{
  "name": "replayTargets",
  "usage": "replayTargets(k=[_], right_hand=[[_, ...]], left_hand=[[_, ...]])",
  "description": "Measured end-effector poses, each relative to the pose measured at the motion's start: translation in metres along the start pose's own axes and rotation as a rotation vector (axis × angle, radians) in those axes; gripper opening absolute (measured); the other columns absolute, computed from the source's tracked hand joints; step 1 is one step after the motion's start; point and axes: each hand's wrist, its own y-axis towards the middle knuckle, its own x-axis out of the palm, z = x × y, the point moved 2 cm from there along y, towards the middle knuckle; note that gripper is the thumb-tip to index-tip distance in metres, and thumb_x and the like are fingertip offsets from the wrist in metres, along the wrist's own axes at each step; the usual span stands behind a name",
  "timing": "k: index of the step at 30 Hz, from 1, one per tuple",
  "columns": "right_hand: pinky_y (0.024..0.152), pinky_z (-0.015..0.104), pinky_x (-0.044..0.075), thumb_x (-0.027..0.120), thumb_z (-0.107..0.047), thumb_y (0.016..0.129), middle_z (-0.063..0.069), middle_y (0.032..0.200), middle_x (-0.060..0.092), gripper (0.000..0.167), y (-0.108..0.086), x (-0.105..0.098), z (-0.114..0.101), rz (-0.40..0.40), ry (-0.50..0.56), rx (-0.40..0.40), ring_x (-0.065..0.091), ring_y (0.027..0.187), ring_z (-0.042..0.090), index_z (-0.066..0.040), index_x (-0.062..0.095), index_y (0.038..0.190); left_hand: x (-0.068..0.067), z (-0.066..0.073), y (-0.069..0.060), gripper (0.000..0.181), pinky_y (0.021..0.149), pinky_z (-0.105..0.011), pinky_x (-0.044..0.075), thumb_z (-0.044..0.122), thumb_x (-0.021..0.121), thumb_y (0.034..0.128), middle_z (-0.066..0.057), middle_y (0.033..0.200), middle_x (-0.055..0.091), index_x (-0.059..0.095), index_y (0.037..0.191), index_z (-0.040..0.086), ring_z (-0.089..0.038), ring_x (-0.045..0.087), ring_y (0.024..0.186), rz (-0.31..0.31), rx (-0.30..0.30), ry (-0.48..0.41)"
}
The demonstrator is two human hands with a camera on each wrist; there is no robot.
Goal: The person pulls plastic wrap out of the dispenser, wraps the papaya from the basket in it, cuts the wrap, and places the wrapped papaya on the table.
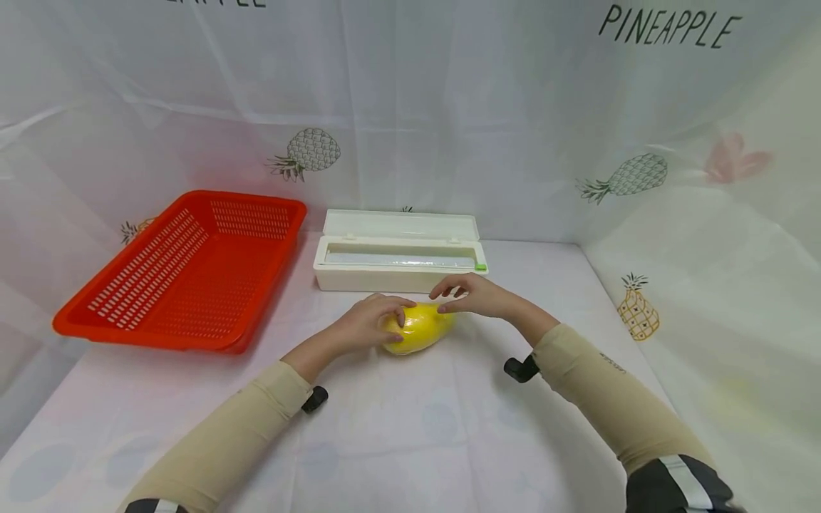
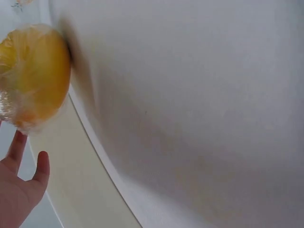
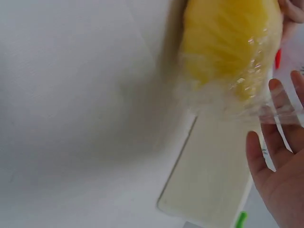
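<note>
A yellow fruit [image 1: 420, 328] lies on the table, wrapped in clear, shiny film; its exact kind is hard to tell. My left hand [image 1: 365, 324] reaches its left end, fingers and thumb spread. In the left wrist view, a fingertip of the left hand [image 2: 21, 190] meets the wrap while the thumb stands apart. At the fruit's right end hovers my right hand [image 1: 477, 293], fingers loosely bent. In the right wrist view, loose film [image 3: 223, 102] stretches from the fruit [image 3: 230, 38] toward the extended fingers of the right hand [image 3: 285, 175].
Just behind the fruit is a white cling film box [image 1: 378, 278], its lid [image 1: 400, 226] raised, with a green slider [image 1: 480, 267] at the right. A red perforated basket [image 1: 240, 331] stands to the left. A pineapple-printed cloth [image 1: 417, 92] hangs behind the table.
</note>
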Motion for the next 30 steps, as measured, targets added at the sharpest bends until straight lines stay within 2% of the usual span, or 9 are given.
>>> replayTargets(k=[3, 7, 12, 15, 19, 22, 24, 27, 30], right_hand=[[0.102, 0.046, 0.042, 0.068, -0.019, 0.092, 0.003, 0.12, 0.064, 0.032, 0.001, 0.005, 0.004, -0.043, 0.031, 0.023, 0.053, 0.116, 0.025, -0.006, 0.066, 0.121], [0.099, 0.043, 0.046, 0.065, -0.013, 0.094, 0.006, 0.117, 0.065, 0.029, 0.0, 0.01, 0.011, -0.048, 0.076, 0.025, 0.058, 0.111, 0.025, -0.003, 0.067, 0.121], [0.093, 0.037, 0.05, 0.068, -0.013, 0.092, 0.004, 0.107, 0.065, 0.025, -0.004, 0.018, 0.016, -0.02, 0.13, 0.059, 0.059, 0.099, 0.022, -0.005, 0.068, 0.116], [0.089, 0.035, 0.051, 0.071, -0.011, 0.09, 0.005, 0.101, 0.065, 0.023, -0.007, 0.024, 0.017, -0.008, 0.169, 0.07, 0.058, 0.093, 0.023, -0.003, 0.067, 0.111], [0.085, 0.036, 0.051, 0.077, -0.009, 0.084, 0.009, 0.097, 0.062, 0.025, -0.011, 0.035, 0.017, 0.044, 0.186, 0.043, 0.055, 0.09, 0.025, -0.002, 0.064, 0.104], [0.091, 0.042, 0.048, 0.082, -0.01, 0.079, 0.013, 0.105, 0.055, 0.039, -0.011, 0.04, 0.015, 0.119, 0.156, -0.01, 0.052, 0.098, 0.028, -0.003, 0.057, 0.108], [0.098, 0.046, 0.044, 0.084, -0.009, 0.076, 0.013, 0.119, 0.051, 0.053, -0.011, 0.042, 0.014, 0.15, 0.135, -0.046, 0.049, 0.11, 0.029, -0.003, 0.053, 0.119], [0.108, 0.05, 0.034, 0.083, -0.008, 0.077, 0.008, 0.146, 0.037, 0.076, -0.009, 0.045, 0.014, 0.112, 0.118, -0.083, 0.038, 0.132, 0.028, -0.006, 0.042, 0.142], [0.113, 0.05, 0.026, 0.079, -0.009, 0.081, 0.002, 0.159, 0.022, 0.09, -0.007, 0.048, 0.016, 0.029, 0.134, -0.095, 0.024, 0.143, 0.025, -0.009, 0.026, 0.154]], left_hand=[[-0.002, -0.003, -0.001, 0.035, 0.109, -0.048, 0.032, 0.013, 0.081, 0.0802, 0.005, 0.141, 0.051, 0.063, 0.11, 0.02, -0.023, 0.042, 0.13, 0.019, -0.044, -0.051], [-0.006, -0.005, -0.004, 0.058, 0.112, -0.052, 0.027, 0.012, 0.081, 0.0798, -0.001, 0.146, 0.04, 0.052, 0.129, 0.02, -0.027, 0.033, 0.135, 0.088, -0.152, -0.104], [-0.006, -0.007, -0.006, 0.051, 0.111, -0.05, 0.029, 0.012, 0.079, 0.0828, -0.008, 0.142, 0.04, 0.054, 0.127, 0.019, -0.03, 0.035, 0.133, 0.153, -0.236, -0.122], [-0.006, -0.006, -0.006, 0.048, 0.108, -0.05, 0.034, 0.009, 0.077, 0.084, -0.01, 0.14, 0.043, 0.057, 0.127, 0.016, -0.032, 0.041, 0.13, 0.172, -0.252, -0.145], [-0.004, -0.004, -0.006, 0.044, 0.1, -0.047, 0.044, 0.005, 0.072, 0.0878, -0.009, 0.139, 0.048, 0.058, 0.129, 0.014, -0.031, 0.05, 0.122, 0.158, -0.256, -0.2], [-0.002, -0.002, -0.006, 0.044, 0.098, -0.046, 0.046, 0.006, 0.069, 0.0904, -0.009, 0.139, 0.049, 0.056, 0.132, 0.013, -0.03, 0.053, 0.12, 0.144, -0.251, -0.251], [-0.001, -0.001, -0.007, 0.045, 0.099, -0.046, 0.046, 0.009, 0.069, 0.0905, -0.008, 0.139, 0.049, 0.055, 0.133, 0.013, -0.03, 0.052, 0.121, 0.141, -0.251, -0.283], [0.002, 0.002, -0.006, 0.052, 0.101, -0.047, 0.044, 0.016, 0.074, 0.088, -0.007, 0.142, 0.047, 0.053, 0.136, 0.013, -0.031, 0.049, 0.126, 0.128, -0.255, -0.337], [0.007, 0.005, -0.006, 0.064, 0.102, -0.047, 0.043, 0.019, 0.079, 0.0836, -0.007, 0.145, 0.044, 0.049, 0.14, 0.013, -0.033, 0.045, 0.13, 0.114, -0.26, -0.366]])
